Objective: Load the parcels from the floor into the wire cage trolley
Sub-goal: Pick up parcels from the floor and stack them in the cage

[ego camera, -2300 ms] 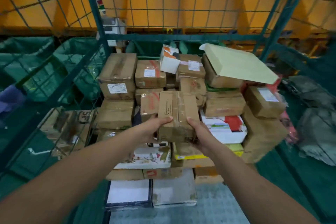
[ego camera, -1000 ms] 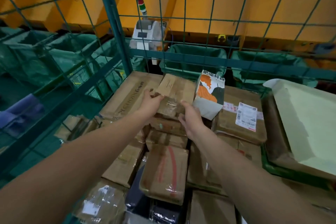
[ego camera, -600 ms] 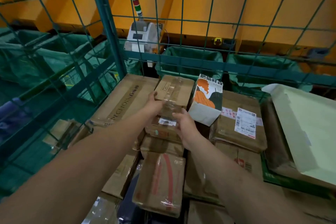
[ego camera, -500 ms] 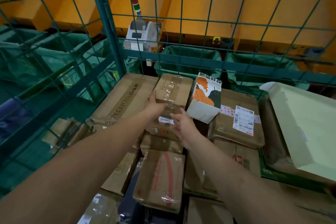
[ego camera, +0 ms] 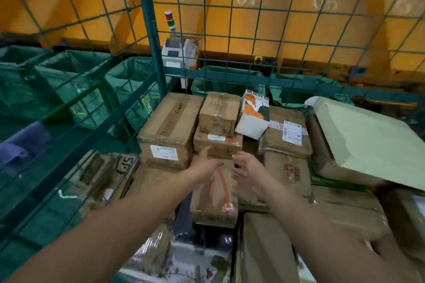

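A small taped brown parcel (ego camera: pixel 219 113) lies on top of the stack at the back of the green wire cage trolley (ego camera: pixel 149 30), between a long brown box (ego camera: pixel 171 119) and a white-and-orange carton (ego camera: pixel 254 114). My left hand (ego camera: pixel 205 164) and my right hand (ego camera: pixel 247 166) hover side by side below it, fingers loose, holding nothing. Both are clear of the small parcel, above a parcel with red tape (ego camera: pixel 216 193). Many brown parcels fill the cage.
A pale green flat box (ego camera: pixel 368 142) leans at the right. Green bag-lined bins (ego camera: pixel 69 80) stand left and behind the cage mesh. A white label printer (ego camera: pixel 179 53) and yellow chutes (ego camera: pixel 253 7) lie beyond the back mesh.
Both hands carried the small brown parcel to the back, set it on the stack, let go and drew back towards me.
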